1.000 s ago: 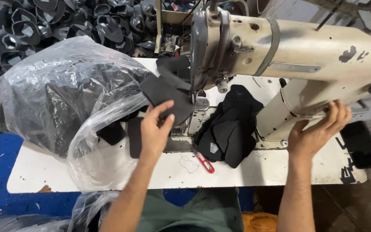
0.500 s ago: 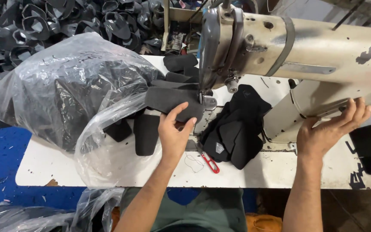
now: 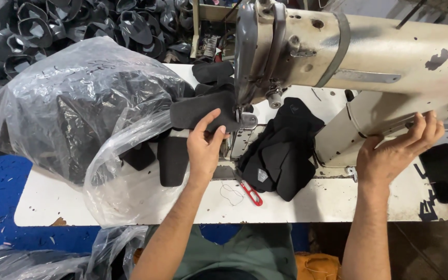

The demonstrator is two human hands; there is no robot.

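Holding a black fabric piece (image 3: 203, 113) at the sewing machine (image 3: 369, 57) needle, left hand (image 3: 204, 148) grip closed; right hand (image 3: 395, 155) open against machine base, near bench (image 3: 338, 205) edge.

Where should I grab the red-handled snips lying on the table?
Take the red-handled snips by the red loop at the near end, coming from above on the table-edge side. The handle lies flat on bare table and points toward the person; the blade end runs up toward the machine base, close to the left hand.

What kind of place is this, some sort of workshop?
Most likely a small stitching workshop, perhaps for shoe parts. A heavy industrial sewing machine fills the table, cut black fabric pieces lie beside it, and a clear plastic bag holds more.
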